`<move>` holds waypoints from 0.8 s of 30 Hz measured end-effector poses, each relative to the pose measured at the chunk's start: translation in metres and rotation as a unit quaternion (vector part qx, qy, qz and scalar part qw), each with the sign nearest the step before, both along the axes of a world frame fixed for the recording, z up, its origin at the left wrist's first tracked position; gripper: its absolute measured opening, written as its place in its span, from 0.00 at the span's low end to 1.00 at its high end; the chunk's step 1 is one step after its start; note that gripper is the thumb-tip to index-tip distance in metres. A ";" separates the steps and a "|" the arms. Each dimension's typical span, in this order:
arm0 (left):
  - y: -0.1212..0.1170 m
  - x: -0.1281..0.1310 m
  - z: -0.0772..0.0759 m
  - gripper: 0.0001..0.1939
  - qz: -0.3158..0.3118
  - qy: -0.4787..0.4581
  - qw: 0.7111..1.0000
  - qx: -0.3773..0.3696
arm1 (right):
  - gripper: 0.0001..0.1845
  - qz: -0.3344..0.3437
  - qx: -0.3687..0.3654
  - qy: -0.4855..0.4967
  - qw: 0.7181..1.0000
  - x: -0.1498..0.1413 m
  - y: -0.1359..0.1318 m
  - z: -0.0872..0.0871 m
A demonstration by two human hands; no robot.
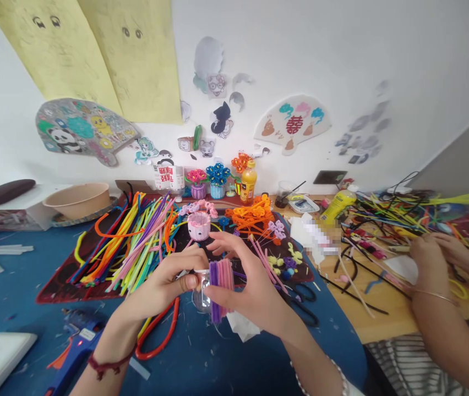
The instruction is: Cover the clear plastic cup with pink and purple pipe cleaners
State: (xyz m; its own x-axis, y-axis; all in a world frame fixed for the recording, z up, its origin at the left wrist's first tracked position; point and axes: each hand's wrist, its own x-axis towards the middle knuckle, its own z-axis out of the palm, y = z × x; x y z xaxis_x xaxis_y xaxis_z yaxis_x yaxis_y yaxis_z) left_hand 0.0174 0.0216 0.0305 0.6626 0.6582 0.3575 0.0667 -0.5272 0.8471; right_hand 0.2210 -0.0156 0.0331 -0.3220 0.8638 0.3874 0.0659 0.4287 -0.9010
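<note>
Blue table, white wall; left hand and right hand grip the cup, long axis roughly upright.

The fuzzy wrap I see is striped, deep purple along one side, then rows of pink. The little pot is pale pink with dark dots. Heaped fuzzy stems run through yellow, orange, purple, pink, green and blue on a dark maroon mat; the tabletop around it is blue. Craft flowers glow orange, and the glue gun is blue. On the wall, one fan is white with red characters and turquoise, blue and pink clouds. The drawing sheets are yellow. A co-worker's clothing carries grey-and-white stripes.
</note>
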 end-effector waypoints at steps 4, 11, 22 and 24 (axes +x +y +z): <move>0.000 0.002 0.000 0.24 0.012 -0.017 1.000 -0.011 | 0.33 0.016 -0.006 0.019 1.000 -0.003 0.008 -0.003; -0.002 0.002 -0.003 0.24 0.025 -0.037 0.998 -0.041 | 0.36 0.063 -0.048 0.049 0.996 0.001 0.013 -0.002; -0.004 -0.001 -0.006 0.22 0.036 -0.074 0.993 -0.080 | 0.45 0.112 -0.047 -0.025 0.992 0.012 0.004 0.011; -0.005 -0.002 -0.003 0.22 0.039 -0.075 0.993 -0.087 | 0.43 0.106 -0.028 -0.045 0.993 0.012 0.002 0.016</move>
